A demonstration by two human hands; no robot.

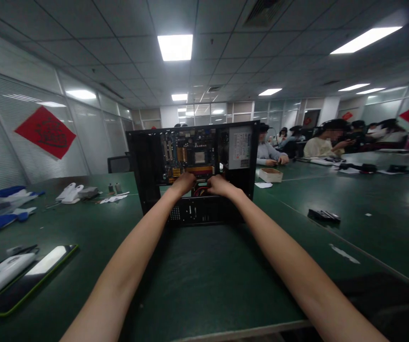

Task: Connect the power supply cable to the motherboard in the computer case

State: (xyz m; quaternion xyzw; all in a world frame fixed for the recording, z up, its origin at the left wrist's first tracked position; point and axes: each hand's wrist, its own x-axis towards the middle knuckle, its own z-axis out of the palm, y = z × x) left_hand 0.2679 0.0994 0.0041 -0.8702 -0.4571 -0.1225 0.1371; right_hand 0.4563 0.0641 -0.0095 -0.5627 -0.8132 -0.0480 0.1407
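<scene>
Open-sided and black, a computer case (193, 216) stands in front of me on the green table. Inside it I see a motherboard (186, 147) with slots and a square processor area, and a silver power supply (240, 148) at upper right. My left hand (185, 182) reaches in at the board's lower edge, its fingers curled closed by the yellow and red slots (200, 169). Close beside it, my right hand (221, 184) is closed next to red and black cables (200, 191). The fingertips of both hands are hidden, so what they grip does not show.
On the left of the green table (204, 285) lie a phone (37, 275), a white device (5, 273), white plastic bags (69, 192) and blue cloths (1, 223). To the right are a small box (270, 175) and a black part (324, 216). Several people sit farther back.
</scene>
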